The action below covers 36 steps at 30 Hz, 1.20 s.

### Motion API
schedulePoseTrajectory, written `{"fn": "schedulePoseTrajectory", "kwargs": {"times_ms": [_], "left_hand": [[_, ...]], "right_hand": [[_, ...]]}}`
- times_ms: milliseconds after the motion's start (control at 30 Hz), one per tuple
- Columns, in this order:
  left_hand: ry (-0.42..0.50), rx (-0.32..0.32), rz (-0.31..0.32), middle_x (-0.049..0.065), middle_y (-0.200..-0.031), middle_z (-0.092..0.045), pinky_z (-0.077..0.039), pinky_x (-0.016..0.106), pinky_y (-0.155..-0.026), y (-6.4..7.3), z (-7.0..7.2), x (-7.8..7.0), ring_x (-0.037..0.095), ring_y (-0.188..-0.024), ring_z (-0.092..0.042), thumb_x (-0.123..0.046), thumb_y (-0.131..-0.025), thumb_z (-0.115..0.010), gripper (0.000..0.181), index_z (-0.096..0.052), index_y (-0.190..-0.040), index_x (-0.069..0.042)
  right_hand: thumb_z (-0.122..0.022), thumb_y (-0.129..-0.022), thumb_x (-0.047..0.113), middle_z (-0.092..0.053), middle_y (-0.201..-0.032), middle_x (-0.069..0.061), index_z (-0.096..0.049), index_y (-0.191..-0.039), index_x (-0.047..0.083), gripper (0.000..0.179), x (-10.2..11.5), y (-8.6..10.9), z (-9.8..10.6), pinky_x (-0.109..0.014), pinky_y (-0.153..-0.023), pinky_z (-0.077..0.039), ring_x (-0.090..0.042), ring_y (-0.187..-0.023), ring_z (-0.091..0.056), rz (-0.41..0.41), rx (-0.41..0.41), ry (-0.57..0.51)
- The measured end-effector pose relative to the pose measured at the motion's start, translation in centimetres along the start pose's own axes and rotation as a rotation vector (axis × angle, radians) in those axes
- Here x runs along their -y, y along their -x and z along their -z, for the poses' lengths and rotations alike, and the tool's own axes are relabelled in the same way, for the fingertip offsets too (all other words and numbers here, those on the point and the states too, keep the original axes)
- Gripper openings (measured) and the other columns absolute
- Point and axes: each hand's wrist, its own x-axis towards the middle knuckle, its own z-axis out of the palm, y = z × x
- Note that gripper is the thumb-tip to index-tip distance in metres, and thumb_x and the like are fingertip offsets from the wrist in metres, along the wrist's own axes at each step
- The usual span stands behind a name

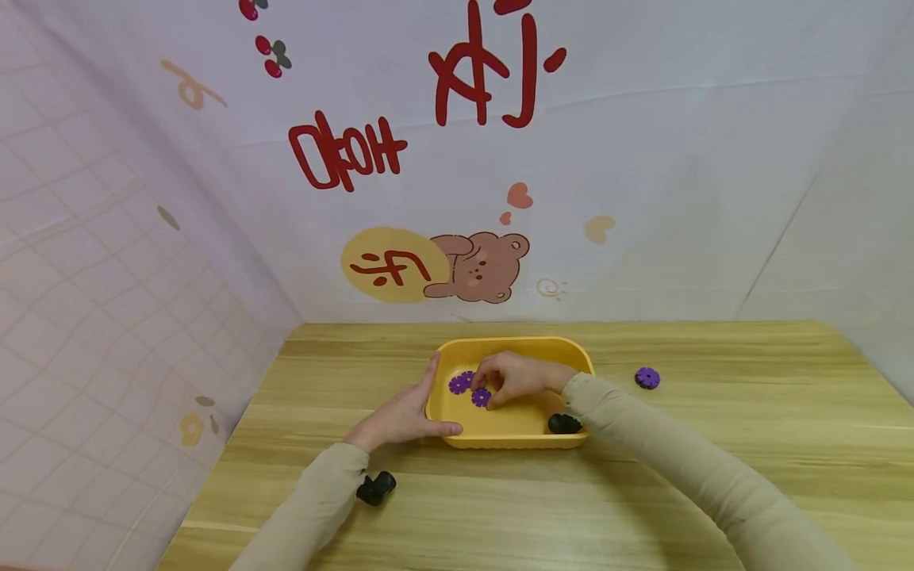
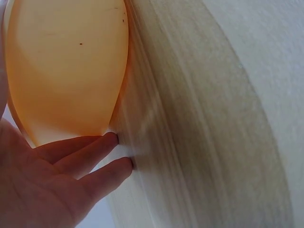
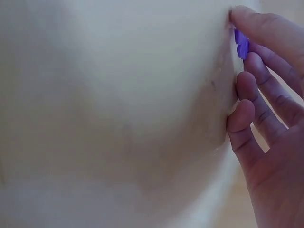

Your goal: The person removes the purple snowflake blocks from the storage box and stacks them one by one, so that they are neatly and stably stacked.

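Note:
A yellow plastic bin (image 1: 514, 440) stands on the wooden table. My left hand (image 1: 403, 412) grips its left end, thumb on the near rim, fingers along the outer wall; the left wrist view shows those fingers (image 2: 111, 138) against the orange-lit wall. Reaching inside the bin, my right hand (image 1: 517, 374) has curled fingers, with thumb and fingertips round a notched purple disc (image 1: 481, 397) at the floor. Two more purple discs (image 1: 457, 385) lie just left of it. In the right wrist view, purple edges (image 3: 242, 45) show between the fingertips.
Another purple notched disc (image 1: 647, 377) lies on the table to the right of the bin. Black wrist devices (image 1: 376, 488) are worn at both sleeves. Behind the wooden table (image 1: 500, 507) hangs a printed white cloth (image 1: 643, 159) with a bear drawing.

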Motion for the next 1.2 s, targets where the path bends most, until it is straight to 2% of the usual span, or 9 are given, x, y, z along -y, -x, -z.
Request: {"fn": "schedulePoseTrajectory", "kwargs": {"times_ms": [300, 667, 1200], "left_hand": [[0.007, -0.003, 0.008, 0.026, -0.144, -0.038, -0.040, 0.044, -0.100, -0.1, -0.1, 0.0, 0.022, -0.105, -0.055, -0.049, -0.080, -0.076, 0.120, 0.012, -0.154, -0.012], [0.020, 0.002, 0.015, 0.026, -0.148, -0.033, -0.039, 0.044, -0.101, -0.1, -0.1, 0.0, 0.022, -0.106, -0.055, -0.054, -0.079, -0.075, 0.122, 0.012, -0.154, -0.014], [0.012, -0.007, -0.016, 0.028, -0.145, -0.037, -0.041, 0.045, -0.099, 0.0, -0.1, 0.2, 0.025, -0.106, -0.056, -0.054, -0.078, -0.075, 0.123, 0.011, -0.154, -0.012]], "right_hand": [[-0.081, -0.077, 0.016, -0.058, -0.090, 0.004, -0.069, -0.102, 0.010, 0.028, -0.1, 0.0, -0.3, -0.023, -0.066, -0.045, -0.013, -0.075, -0.052, -0.002, -0.008, 0.018], [-0.078, -0.078, 0.010, -0.061, -0.095, 0.003, -0.067, -0.105, 0.010, 0.030, 0.3, 0.3, -0.1, -0.027, -0.074, -0.047, -0.018, -0.084, -0.055, -0.032, 0.006, -0.079], [-0.073, -0.081, 0.001, -0.065, -0.103, -0.004, -0.067, -0.115, 0.003, 0.034, 1.8, 0.6, 1.9, -0.029, -0.079, -0.050, -0.019, -0.091, -0.059, 0.008, -0.021, -0.091]]}}
